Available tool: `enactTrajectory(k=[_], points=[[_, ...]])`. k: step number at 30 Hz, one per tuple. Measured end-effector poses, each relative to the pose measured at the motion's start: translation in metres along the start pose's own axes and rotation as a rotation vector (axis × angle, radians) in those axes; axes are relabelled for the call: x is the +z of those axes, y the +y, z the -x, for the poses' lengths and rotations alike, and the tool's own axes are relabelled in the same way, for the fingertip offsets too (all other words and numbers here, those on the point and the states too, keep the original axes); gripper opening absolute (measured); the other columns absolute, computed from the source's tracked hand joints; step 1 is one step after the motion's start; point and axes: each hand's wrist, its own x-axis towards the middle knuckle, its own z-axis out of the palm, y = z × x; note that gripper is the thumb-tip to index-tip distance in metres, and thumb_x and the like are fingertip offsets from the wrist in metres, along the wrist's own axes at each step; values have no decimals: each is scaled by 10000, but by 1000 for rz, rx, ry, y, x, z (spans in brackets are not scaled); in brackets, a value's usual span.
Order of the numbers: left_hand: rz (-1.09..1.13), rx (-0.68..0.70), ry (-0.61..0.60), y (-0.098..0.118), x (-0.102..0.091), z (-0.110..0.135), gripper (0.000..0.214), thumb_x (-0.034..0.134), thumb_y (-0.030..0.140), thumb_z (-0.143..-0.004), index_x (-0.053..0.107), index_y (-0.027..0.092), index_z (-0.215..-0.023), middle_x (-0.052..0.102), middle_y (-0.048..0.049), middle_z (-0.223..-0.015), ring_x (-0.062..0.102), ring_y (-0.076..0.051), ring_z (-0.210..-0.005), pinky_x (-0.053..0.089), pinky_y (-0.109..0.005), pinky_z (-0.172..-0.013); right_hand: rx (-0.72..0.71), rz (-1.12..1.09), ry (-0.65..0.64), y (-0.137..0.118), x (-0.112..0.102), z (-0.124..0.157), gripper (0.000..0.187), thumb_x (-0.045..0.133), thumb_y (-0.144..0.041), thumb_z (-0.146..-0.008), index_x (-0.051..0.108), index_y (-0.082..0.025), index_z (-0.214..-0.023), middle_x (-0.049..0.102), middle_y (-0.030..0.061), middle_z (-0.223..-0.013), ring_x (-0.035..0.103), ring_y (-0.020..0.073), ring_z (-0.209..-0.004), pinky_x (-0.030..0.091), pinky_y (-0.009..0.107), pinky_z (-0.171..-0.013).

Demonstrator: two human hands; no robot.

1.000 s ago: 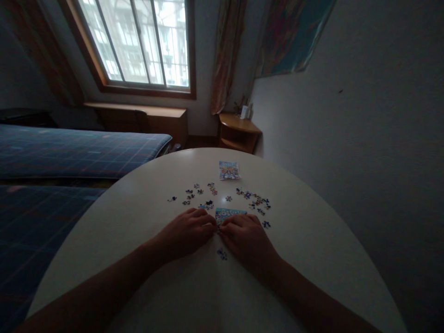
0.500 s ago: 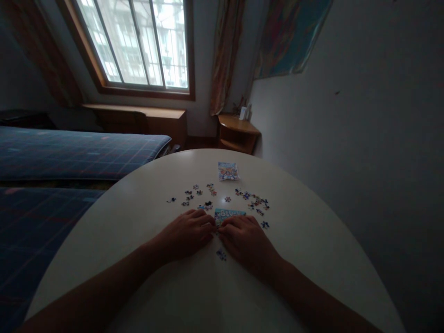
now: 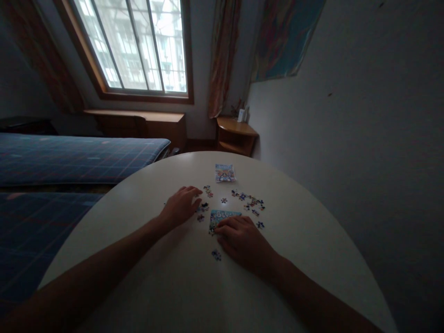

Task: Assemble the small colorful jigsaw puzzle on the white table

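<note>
A partly joined puzzle block (image 3: 224, 216) with blue lettering lies on the round white table (image 3: 294, 249). My right hand (image 3: 243, 240) rests on its near edge, fingers curled and pressing down on it. My left hand (image 3: 181, 206) is stretched out to the far left over a scatter of loose puzzle pieces (image 3: 203, 208), fingers bent down onto them; what they touch is hidden. More loose pieces (image 3: 249, 201) lie to the right of the block, and a single piece (image 3: 216, 255) sits near my right wrist.
A small picture card (image 3: 225, 173) lies at the far side of the table. Beds with blue checked covers (image 3: 69, 157) stand to the left. A window (image 3: 138, 46), a wooden corner shelf (image 3: 236, 134) and a grey wall (image 3: 364, 115) close off the back and right.
My left hand left the puzzle block and reached forward and left onto the loose pieces. My right hand stayed on the block. The camera tilted slightly.
</note>
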Motion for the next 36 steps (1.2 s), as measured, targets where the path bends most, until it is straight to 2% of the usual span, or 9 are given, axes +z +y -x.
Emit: enactTrajectory(k=[2,5,8,11,15,18,23,31,36], points=[[-6,19,-16,-5,2,-17,317,447,231,-966,633,170,-1215,669,-97,-1250,596,-281,-1156,493,-456,-990,-1,-7,-12,1,0,0,163,629,-201,-908,677,-234,-1060,715,34,-1146,623,209,-1083,377,400,-972],[-3,118,-82,-8,6,-36,401,382,187,-985,566,170,-1341,618,-78,-1361,542,-225,-1273,422,-378,-1087,-3,-9,-16,2,-1,1,159,635,-202,-904,682,-233,-1053,717,32,-1143,629,205,-1079,375,396,-975],[-11,182,-145,-9,8,-41,396,377,216,-999,581,169,-1336,622,-88,-1362,560,-217,-1267,415,-359,-1089,-5,-17,-12,1,-2,2,154,636,-207,-903,687,-232,-1047,722,34,-1130,633,201,-1078,372,388,-980],[-23,199,-165,-12,5,-31,373,366,232,-1012,617,182,-1283,655,-93,-1309,597,-220,-1220,417,-381,-1081,-10,-24,-19,0,-3,2,155,630,-216,-910,688,-234,-1052,724,35,-1125,634,203,-1080,370,388,-976],[-11,240,-189,-20,-3,-8,325,389,250,-1015,637,227,-1225,673,-41,-1281,602,-205,-1205,414,-394,-1082,-18,-24,-26,0,-4,1,157,615,-211,-918,694,-238,-1051,725,40,-1127,637,203,-1068,369,392,-976],[17,232,-165,-24,-7,4,281,439,259,-995,644,229,-1185,691,-43,-1233,620,-212,-1164,444,-403,-1047,-32,-28,-37,2,-5,1,165,614,-216,-920,689,-243,-1064,721,38,-1133,633,191,-1069,376,386,-979],[24,97,-78,-19,-7,5,269,530,304,-947,646,219,-1174,706,-72,-1175,621,-258,-1120,482,-429,-988,-48,-27,-34,4,-5,3,198,621,-204,-905,679,-244,-1090,708,42,-1150,621,194,-1099,392,396,-994],[76,70,-68,-16,-2,4,267,532,196,-908,649,206,-1147,738,-50,-990,637,-236,-1003,515,-392,-912,-29,-10,-11,6,-9,7,230,631,-199,-888,676,-252,-1107,677,68,-1205,597,226,-1144,427,442,-1005],[94,81,-24,-27,-1,12,242,569,277,-913,649,196,-1127,678,-90,-1148,581,-259,-1111,473,-443,-981,-32,10,1,10,-11,8,226,627,-195,-885,682,-256,-1096,676,71,-1204,609,227,-1132,445,455,-997]])
